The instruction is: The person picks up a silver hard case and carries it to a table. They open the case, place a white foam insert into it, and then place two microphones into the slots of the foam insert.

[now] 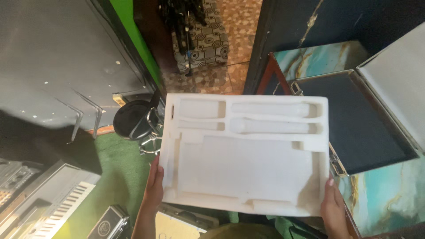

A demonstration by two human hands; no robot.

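- I saw both bare hands holding a white foam packing insert [245, 152] flat in front of me, its moulded recesses facing up.
- My left hand [154, 186] clasped the insert's left edge at about 8 o'clock, fingers curled under and thumb on the rim.
- My right hand [333, 208] gripped the lower right corner at about 4 o'clock, fingertips on the side wall; both hands were closed on the foam.
- The insert's long axis ran from 9 to 3 o'clock, with the two long microphone-shaped recesses at its far edge.
- An open hard case [358, 119] with a dark lining lay at 2 o'clock, just beside the insert's right end, so the right hand was the nearer one to it; its lid stood open further right.
- A marbled teal tabletop [385, 194] carried the case.
- At 9 o'clock a round black stool [132, 119] stood on green carpet, and an electronic keyboard [53, 199] lay at 8 o'clock.
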